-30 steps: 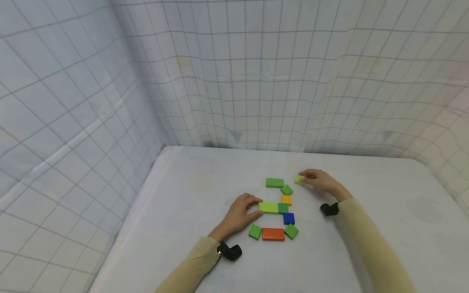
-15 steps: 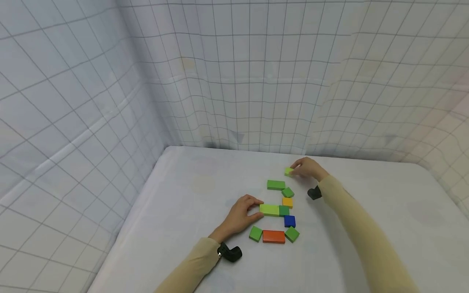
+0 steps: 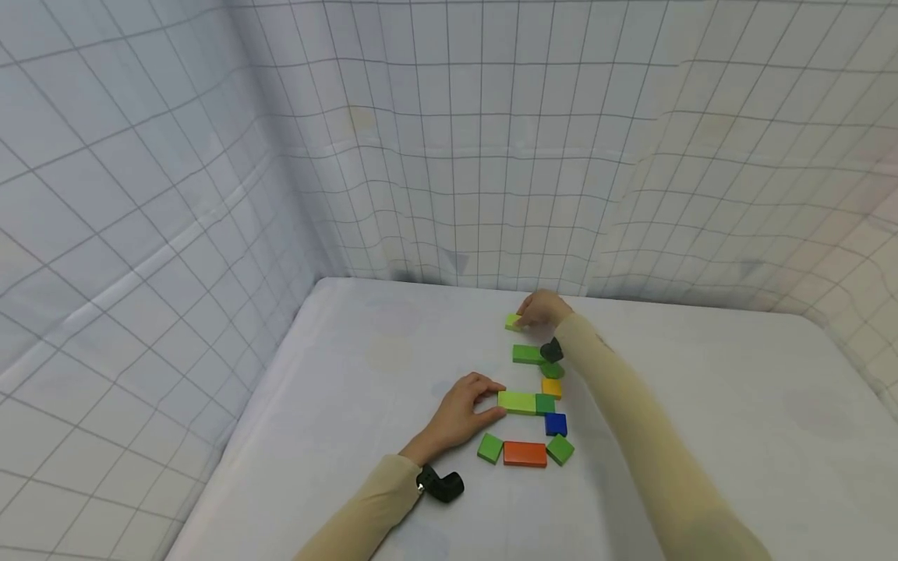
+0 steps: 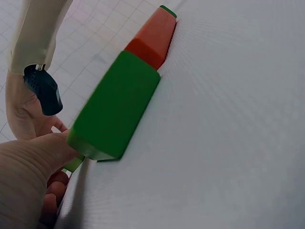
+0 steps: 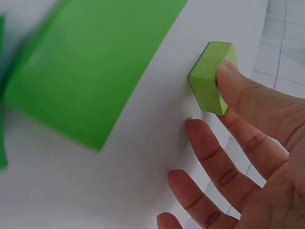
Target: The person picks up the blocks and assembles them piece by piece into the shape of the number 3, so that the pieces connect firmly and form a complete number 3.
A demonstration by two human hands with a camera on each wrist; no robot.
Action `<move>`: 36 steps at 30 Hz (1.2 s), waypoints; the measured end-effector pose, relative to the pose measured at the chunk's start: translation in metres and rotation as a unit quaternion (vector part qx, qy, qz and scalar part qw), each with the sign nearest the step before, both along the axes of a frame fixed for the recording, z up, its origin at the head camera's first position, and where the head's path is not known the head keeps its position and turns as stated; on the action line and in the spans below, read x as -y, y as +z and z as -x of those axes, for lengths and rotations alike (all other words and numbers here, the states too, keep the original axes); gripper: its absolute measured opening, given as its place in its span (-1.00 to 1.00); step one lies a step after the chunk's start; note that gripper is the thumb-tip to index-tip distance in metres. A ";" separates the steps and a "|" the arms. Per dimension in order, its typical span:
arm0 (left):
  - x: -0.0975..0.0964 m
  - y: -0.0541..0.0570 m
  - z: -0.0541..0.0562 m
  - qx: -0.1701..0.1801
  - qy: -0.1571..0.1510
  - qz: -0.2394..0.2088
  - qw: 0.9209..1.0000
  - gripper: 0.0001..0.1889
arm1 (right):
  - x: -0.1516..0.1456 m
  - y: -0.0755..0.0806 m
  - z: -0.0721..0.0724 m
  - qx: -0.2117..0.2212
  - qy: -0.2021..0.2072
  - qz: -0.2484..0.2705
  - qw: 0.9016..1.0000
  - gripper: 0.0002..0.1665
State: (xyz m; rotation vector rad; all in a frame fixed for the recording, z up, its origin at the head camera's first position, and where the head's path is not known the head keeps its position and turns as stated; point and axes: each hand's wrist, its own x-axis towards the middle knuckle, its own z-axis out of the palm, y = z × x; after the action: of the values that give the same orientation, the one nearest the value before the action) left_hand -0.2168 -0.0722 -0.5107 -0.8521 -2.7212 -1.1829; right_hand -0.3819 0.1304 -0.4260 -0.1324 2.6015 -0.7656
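Note:
With thumb and forefinger my right hand [image 3: 546, 308] pinches a small lime-green block [image 3: 513, 322] near the far side of the table. The right wrist view shows that block [image 5: 209, 78] between thumb and forefinger, the other fingers spread. My left hand [image 3: 457, 411] holds the left end of a long lime-green block [image 3: 517, 403] between thumb and fingers. Just right of it sits a dark green block [image 3: 545, 403]. In the left wrist view a green block [image 4: 114, 105] stands close to the left thumb, partly hiding the held block.
A green rectangular block [image 3: 526, 354] lies just nearer than the right hand. A yellow block [image 3: 552, 388] and a blue block [image 3: 556, 424] run down the right side. Below, a red block [image 3: 525, 454] lies between two green blocks. A gridded curtain [image 3: 505, 156] surrounds the white table [image 3: 365, 343].
My right hand has carried the small lime-green block leftward and away, from right of the blocks to beyond the far green block. The left hand has stayed in place.

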 end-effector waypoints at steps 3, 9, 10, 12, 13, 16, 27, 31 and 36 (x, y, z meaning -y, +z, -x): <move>-0.001 0.000 0.001 0.006 0.003 0.004 1.000 -0.62 | 0.008 -0.001 0.002 0.015 -0.006 0.011 1.000 -0.67; -0.002 -0.001 0.001 0.009 0.002 0.001 1.000 -0.63 | 0.015 -0.008 0.004 0.044 -0.012 0.021 0.999 -0.64; -0.003 -0.001 0.001 0.008 0.001 0.001 1.000 -0.63 | 0.015 -0.008 0.004 0.047 -0.008 0.021 0.999 -0.64; -0.002 -0.002 0.001 0.007 0.000 0.001 1.000 -0.63 | 0.015 -0.010 0.003 0.056 0.003 0.021 0.998 -0.63; -0.002 -0.002 0.001 0.005 0.000 0.000 1.000 -0.63 | 0.015 -0.010 0.002 0.063 0.011 0.024 0.998 -0.63; -0.002 -0.003 0.002 0.001 0.000 -0.003 1.000 -0.63 | 0.015 -0.011 0.001 0.082 0.027 0.031 0.996 -0.65; -0.001 -0.001 0.002 -0.002 -0.005 -0.007 1.000 -0.63 | 0.010 -0.017 -0.004 0.106 0.066 0.061 0.990 -0.69; -0.001 -0.002 0.003 -0.003 -0.002 -0.004 1.000 -0.63 | 0.007 -0.019 -0.004 0.104 0.085 0.065 0.989 -0.69; -0.001 0.000 0.002 0.000 -0.003 -0.007 1.000 -0.63 | 0.006 -0.021 -0.004 0.105 0.101 0.066 0.987 -0.69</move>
State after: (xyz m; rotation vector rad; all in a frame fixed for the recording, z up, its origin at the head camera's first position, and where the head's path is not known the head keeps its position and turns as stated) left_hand -0.2189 -0.0711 -0.5105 -0.8597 -2.7087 -1.2027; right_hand -0.3775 0.1249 -0.4469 -0.3295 2.2966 -0.8307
